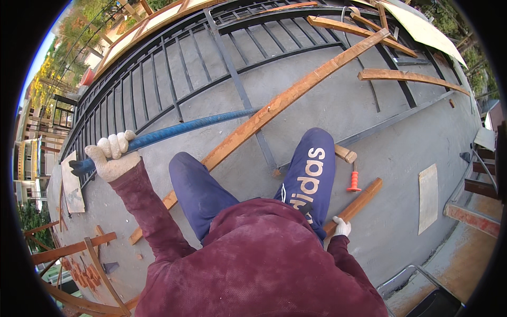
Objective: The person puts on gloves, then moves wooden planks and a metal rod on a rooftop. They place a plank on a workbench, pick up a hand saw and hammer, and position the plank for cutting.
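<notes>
My left hand (112,153), in a white knitted glove, is wrapped round a blue pry bar (182,127) near its forked end. The bar's other end reaches to a long wooden beam (296,95), which slants across the floor and passes under my bent left leg. On the right, my gloved right hand (342,227) is closed on the near end of a shorter wooden piece (362,201), partly hidden by my leg. A chisel with a red guarded handle (354,180) lies just beyond that piece. Beside my right knee is a small wooden block (345,154).
Black metal railings (174,79) lie across the far left of the concrete floor. More timber (412,76) rests at the far right. A flat pale board (428,199) lies on the right, and wooden framing (74,248) stands at the lower left.
</notes>
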`<state>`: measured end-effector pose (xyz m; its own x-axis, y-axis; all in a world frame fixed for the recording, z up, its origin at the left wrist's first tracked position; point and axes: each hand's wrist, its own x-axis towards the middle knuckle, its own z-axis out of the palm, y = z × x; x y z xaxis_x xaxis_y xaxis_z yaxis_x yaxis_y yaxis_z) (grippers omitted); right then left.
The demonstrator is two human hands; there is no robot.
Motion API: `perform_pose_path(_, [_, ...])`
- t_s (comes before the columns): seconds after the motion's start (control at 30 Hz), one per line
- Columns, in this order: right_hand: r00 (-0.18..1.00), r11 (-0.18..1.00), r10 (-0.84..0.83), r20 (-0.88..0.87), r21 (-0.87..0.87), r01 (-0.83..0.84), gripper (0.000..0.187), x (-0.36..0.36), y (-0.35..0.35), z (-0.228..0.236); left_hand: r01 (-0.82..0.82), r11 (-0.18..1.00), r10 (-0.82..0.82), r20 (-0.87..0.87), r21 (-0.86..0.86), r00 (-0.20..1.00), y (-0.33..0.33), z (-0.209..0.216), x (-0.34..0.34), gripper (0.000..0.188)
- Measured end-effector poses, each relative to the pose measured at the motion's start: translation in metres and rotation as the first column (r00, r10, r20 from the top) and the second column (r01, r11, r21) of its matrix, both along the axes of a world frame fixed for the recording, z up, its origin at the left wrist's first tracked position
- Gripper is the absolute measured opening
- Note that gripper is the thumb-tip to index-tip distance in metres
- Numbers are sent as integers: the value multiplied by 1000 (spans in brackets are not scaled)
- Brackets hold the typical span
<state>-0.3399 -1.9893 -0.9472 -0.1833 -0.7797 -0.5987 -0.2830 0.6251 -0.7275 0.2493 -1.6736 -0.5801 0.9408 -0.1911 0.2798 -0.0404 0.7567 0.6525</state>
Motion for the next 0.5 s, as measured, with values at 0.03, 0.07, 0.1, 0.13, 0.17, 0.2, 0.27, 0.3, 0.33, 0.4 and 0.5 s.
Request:
perform_pose_path(0.03, [992,995,-98,84,-15,100,51,1,-4,11,24,1000,-24,14,9,1000,8,-2,0,57])
perform_pose_path(0.07, [974,994,-105,198,-7,109,51,-2,-13,31,25,999,-25,7,-29,1000,13,-6,-6,56])
perform_pose_path(0.1, [944,993,-113,309,5,117,51,-5,-20,55,17,1000,-17,11,-26,1000,19,-8,-9,55])
perform_pose_path(0.13, [900,991,-126,418,18,131,51,-3,-22,84,17,1000,-17,19,-21,1000,23,-12,-9,53])
perform_pose_path(0.17, [890,995,-28,455,-72,68,53,15,-25,124,-2,1000,3,19,-24,1000,28,-15,-10,53])
perform_pose_path(0.2, [915,986,109,389,-157,-51,60,34,-30,171,-10,1000,10,27,-4,1000,29,-21,-9,52])
perform_pose_path(0.27, [906,919,328,267,-313,-240,69,81,-37,256,-9,999,7,53,39,999,21,-31,-8,53])
perform_pose_path(0.3, [874,876,420,244,-359,-321,74,111,-42,292,-1,998,-3,65,60,998,11,-37,-7,51])
perform_pose_path(0.33, [818,811,531,222,-412,-414,78,138,-50,314,-28,995,24,48,96,999,-12,-41,-11,50])
perform_pose_path(0.4, [668,730,676,311,-407,-549,78,212,-54,352,-58,983,27,177,173,984,-41,-55,-14,52])
perform_pose_path(0.5, [414,543,834,365,-405,-736,79,304,-50,343,-122,989,105,186,78,977,-59,-43,-11,54])
